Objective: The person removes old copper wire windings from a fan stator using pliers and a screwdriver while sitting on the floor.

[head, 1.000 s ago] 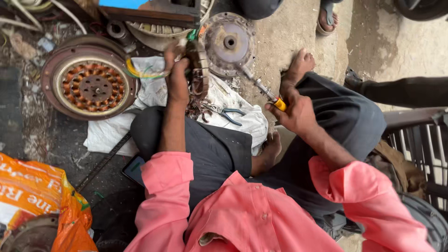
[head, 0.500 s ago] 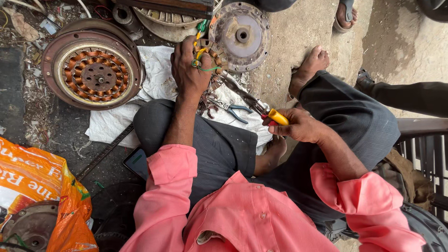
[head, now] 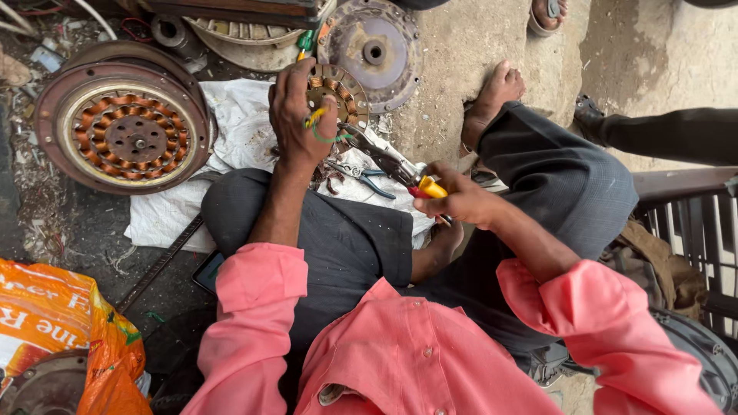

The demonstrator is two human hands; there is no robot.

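At upper centre of the frame, a small stator (head: 338, 92) with copper windings stands on edge on a white cloth (head: 231, 138). The left hand (head: 296, 115) covers its left side, fingers curled tight over the rim, with green and yellow wires (head: 319, 127) poking out beneath the knuckles. The pliers (head: 384, 161) reach up-left to those wires, nose just below the stator; the right hand (head: 457, 200) at centre is closed around their yellow-red handles. A second pair of pliers (head: 361, 175) lies on the cloth. A bigger stator (head: 127, 138) sits at upper left, a rusty disc (head: 373, 50) at the top, and an orange bag (head: 54, 338) at lower left.
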